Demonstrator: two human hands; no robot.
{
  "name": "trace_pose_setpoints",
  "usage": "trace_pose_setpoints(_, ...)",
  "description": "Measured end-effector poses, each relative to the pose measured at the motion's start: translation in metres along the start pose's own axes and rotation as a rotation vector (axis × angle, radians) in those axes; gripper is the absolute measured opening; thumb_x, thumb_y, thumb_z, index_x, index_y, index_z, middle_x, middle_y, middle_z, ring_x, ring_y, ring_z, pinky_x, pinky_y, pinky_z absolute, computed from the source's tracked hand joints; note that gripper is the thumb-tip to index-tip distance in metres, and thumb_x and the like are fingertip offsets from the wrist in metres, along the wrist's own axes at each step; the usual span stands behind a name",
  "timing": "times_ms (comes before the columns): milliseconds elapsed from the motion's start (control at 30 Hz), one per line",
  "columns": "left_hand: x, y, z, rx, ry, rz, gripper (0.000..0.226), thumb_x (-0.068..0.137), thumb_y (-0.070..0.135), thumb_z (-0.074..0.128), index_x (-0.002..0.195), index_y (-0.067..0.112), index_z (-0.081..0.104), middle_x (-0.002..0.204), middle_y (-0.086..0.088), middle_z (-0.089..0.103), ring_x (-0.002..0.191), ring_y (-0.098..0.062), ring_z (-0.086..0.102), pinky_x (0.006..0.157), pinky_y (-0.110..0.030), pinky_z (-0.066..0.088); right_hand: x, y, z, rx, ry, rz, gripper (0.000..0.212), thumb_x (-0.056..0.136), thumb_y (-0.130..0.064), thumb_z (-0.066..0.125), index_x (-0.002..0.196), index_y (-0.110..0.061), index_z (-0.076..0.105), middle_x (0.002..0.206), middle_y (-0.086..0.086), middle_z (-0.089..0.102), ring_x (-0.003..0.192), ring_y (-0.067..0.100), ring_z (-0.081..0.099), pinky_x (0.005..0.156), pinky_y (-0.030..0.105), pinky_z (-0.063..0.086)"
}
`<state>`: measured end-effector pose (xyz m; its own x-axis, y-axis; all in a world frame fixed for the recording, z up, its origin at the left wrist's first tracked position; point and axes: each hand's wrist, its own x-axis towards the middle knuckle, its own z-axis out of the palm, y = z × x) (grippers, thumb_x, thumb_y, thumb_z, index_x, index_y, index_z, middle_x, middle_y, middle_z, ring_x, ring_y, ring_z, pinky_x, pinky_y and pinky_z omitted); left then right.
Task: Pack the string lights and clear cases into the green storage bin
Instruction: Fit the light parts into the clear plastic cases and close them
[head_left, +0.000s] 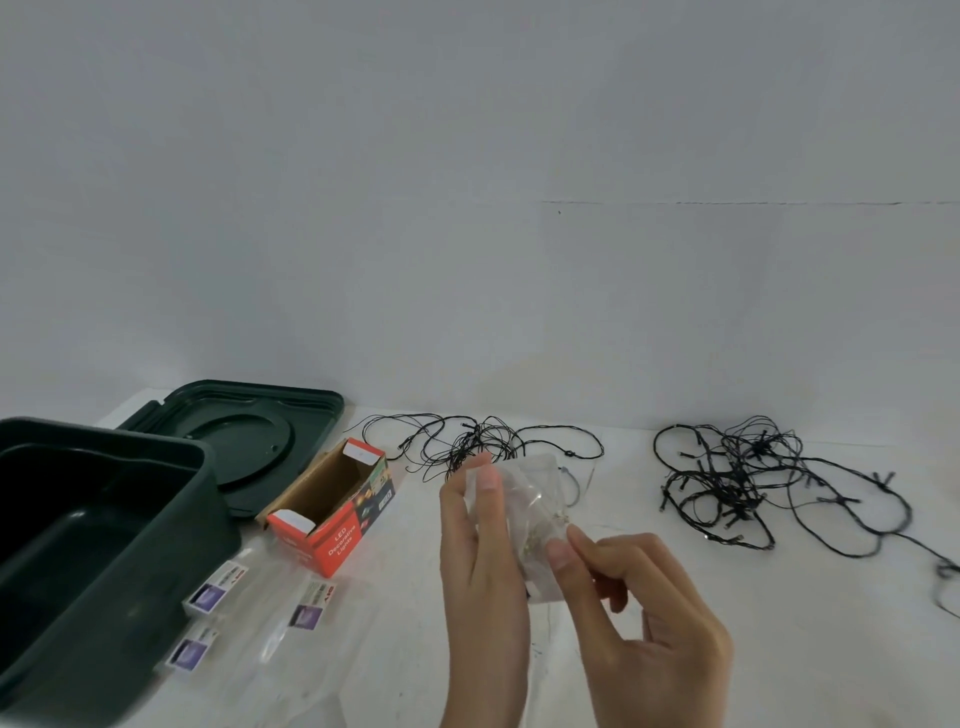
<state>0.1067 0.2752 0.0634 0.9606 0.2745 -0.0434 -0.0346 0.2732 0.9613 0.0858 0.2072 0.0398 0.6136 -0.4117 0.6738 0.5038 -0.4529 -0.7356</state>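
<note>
Above the white table my left hand (480, 561) and my right hand (644, 613) both pinch a small clear bag (535, 509) holding thin wire lights. A dark green storage bin (104, 525) stands open at the left, nothing visible inside. Two tangles of black string lights lie on the table: one (478, 441) behind my hands, a bigger one (748, 483) to the right. Three clear cases with purple labels lie beside the bin: one (218, 587) nearest the bin, another (311, 603) to its right, and a third (192, 649) toward the front.
The bin's green lid (249, 426) lies flat behind the bin. An open red cardboard box (332, 514) marked LED Decorative Lights lies on its side between bin and hands. A plain wall runs along the table's back edge.
</note>
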Motion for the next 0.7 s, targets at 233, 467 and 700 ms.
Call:
trace_pose_setpoints(233,0.0,-0.001,0.005,-0.004,-0.027,0.038,0.05,0.073,0.072,0.047,0.107,0.036,0.056,0.104,-0.002,0.063,0.09,-0.022,0.057,0.079,-0.046,0.048,-0.002,0.001,-0.003,-0.158,-0.035,-0.107,0.032,0.077,-0.028,0.066,0.051,-0.011,0.064,0.058,-0.002,0.05,0.053,0.009,0.043,0.049,0.013,0.033)
trace_pose_setpoints(467,0.007,0.005,0.011,-0.029,-0.099,0.006,0.063,0.062,0.079,0.049,0.111,0.041,0.053,0.115,-0.008,0.061,0.098,-0.028,0.056,0.081,-0.047,0.049,0.002,-0.004,-0.009,-0.144,-0.11,-0.014,0.026,0.083,-0.041,0.055,0.069,-0.025,0.071,0.073,-0.01,0.051,0.057,0.006,0.046,0.053,0.008,0.033)
trace_pose_setpoints(700,0.012,0.01,0.011,-0.086,-0.253,-0.041,0.045,0.07,0.05,0.066,0.111,0.038,0.054,0.106,-0.009,0.068,0.089,-0.027,0.069,0.075,-0.05,0.057,0.021,0.002,-0.013,-0.222,-0.284,0.053,0.049,0.085,-0.072,0.034,0.112,-0.045,0.064,0.09,-0.012,0.05,0.077,0.005,0.048,0.065,0.002,0.037)
